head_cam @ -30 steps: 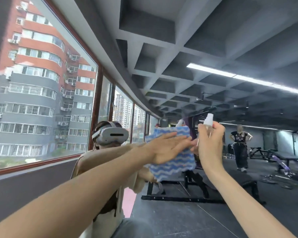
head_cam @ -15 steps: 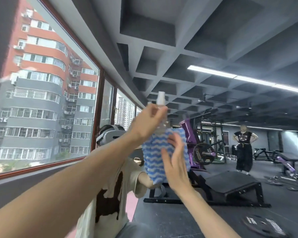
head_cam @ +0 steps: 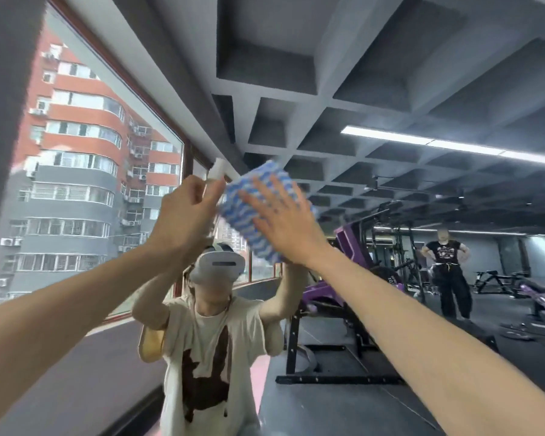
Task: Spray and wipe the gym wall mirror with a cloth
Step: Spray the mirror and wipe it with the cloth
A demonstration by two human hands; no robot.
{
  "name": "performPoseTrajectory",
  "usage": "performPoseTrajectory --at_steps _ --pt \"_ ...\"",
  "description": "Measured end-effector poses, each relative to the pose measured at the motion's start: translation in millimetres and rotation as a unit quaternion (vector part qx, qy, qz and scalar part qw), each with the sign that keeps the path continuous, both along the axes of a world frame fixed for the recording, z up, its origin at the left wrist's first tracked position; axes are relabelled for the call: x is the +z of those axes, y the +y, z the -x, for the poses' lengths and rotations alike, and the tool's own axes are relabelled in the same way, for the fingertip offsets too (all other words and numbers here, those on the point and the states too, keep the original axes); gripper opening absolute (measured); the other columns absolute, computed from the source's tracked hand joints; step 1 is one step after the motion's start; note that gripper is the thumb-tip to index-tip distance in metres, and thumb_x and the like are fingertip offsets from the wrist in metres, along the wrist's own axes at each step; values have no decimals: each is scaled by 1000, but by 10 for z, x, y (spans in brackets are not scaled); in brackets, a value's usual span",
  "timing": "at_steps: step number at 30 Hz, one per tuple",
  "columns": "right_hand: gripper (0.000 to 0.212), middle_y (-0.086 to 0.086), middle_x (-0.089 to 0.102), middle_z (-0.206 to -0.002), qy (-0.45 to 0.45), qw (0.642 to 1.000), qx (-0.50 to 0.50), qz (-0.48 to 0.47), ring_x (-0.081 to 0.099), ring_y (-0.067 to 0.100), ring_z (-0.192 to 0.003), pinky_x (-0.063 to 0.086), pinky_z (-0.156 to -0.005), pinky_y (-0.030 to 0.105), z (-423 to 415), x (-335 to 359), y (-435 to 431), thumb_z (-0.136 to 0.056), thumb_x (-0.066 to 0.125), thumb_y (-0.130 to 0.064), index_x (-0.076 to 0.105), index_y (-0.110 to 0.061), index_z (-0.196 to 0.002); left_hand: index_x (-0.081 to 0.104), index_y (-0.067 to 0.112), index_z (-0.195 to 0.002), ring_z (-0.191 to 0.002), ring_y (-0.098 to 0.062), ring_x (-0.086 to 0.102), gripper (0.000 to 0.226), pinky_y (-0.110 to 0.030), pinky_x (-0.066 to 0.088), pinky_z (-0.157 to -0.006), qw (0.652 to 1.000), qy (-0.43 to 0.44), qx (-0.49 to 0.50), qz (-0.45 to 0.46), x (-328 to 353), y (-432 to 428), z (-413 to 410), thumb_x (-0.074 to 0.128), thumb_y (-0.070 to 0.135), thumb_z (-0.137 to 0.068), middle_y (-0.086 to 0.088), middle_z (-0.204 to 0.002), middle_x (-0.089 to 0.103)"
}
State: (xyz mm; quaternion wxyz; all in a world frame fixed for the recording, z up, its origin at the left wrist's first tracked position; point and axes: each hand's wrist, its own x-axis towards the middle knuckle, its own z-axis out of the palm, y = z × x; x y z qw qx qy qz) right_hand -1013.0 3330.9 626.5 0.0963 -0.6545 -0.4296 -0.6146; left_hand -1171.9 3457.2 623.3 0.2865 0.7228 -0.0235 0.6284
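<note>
Right hand (head_cam: 283, 225) spread flat, fingers straight, pressing the blue-and-white cloth (head_cam: 252, 212) to the mirror (head_cam: 390, 171) above head height. Left hand (head_cam: 183, 218) just beside it, curled round the spray bottle (head_cam: 217, 169) with its white top upward. The cloth sits under the right palm, so the wipe likely starts from there.

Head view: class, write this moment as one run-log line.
step: wiping mirror | left hand: grips spray bottle | right hand: flat, presses cloth on mirror
</note>
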Motion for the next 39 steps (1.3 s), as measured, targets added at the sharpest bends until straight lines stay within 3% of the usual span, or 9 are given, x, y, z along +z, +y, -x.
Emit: performPoseTrajectory --at_steps 3,9,12,14,16,19,24,29,39 --pt "55 4 -14 -164 247 919 -26 -306 -15 26 -150 -4 -120 50 33 140 -66 -105 19 -43 -4 -34 -155 52 12 -86 -82 -33 60 36 -42 45 -70 1000 4 25 3 -17 190 172 49 47 -95 -12 -84 63" --pt "48 0 19 -161 -101 988 29 110 13 23 -149 8 -118 45 412 -338 567 -103 24 -39 30 -33 -151 53 12 -85 -79 -28 66 58 -46 51 -76 999 7 23 41 -13 417 557 49 68 -72 -14 -87 67" --pt "53 2 -8 -163 182 952 46 -240 -10 23 -150 1 -120 48 348 -116 444 -106 22 -39 8 -31 -156 55 10 -93 -71 -18 58 48 -32 41 -62 996 4 86 17 -86 568 772 54 58 -86 -9 -86 62" --pt "54 9 7 -163 192 928 57 -316 3 31 -151 1 -120 50 612 -290 704 -103 23 -38 20 -25 -156 55 9 -99 -78 -23 60 53 -34 43 -67 992 -2 124 22 -166 693 861 48 60 -85 -9 -90 64" --pt "53 5 36 -155 28 995 71 -68 28 30 -145 6 -118 46 928 -686 1111 -97 27 -37 45 -27 -146 55 9 -97 -82 -28 61 59 -40 45 -74 986 2 166 31 -217 840 978 41 63 -79 -9 -88 65" --pt "49 -4 39 -153 -132 970 59 196 29 20 -144 6 -116 40 1025 -681 1226 -97 27 -35 46 -33 -143 54 8 -87 -77 -31 59 59 -42 42 -71 966 10 257 16 -286 1015 1181 37 64 -80 -7 -75 63" --pt "56 2 -11 -164 151 975 40 -156 -17 23 -149 -19 -115 41 1078 -101 1308 -106 26 -36 1 -29 -156 47 16 -94 -67 -22 63 38 -49 47 -88 943 23 330 -44 -513 1267 1446 35 51 -99 1 -67 64" --pt "57 -5 -2 -164 -70 950 82 294 -11 21 -150 -38 -100 30 1432 -649 1676 -99 7 -37 20 -34 -154 43 13 -91 -82 -36 56 38 -44 38 -79 915 25 389 -103 -605 1571 1659 32 49 -96 -13 -81 62" --pt "54 -6 -15 -162 22 984 89 153 -24 21 -147 -29 -111 39 1524 -607 1876 -104 16 -46 8 -34 -156 38 17 -90 -71 -23 46 30 -30 27 -64 927 37 353 -122 -767 2013 1814 32 46 -96 -5 -82 51"
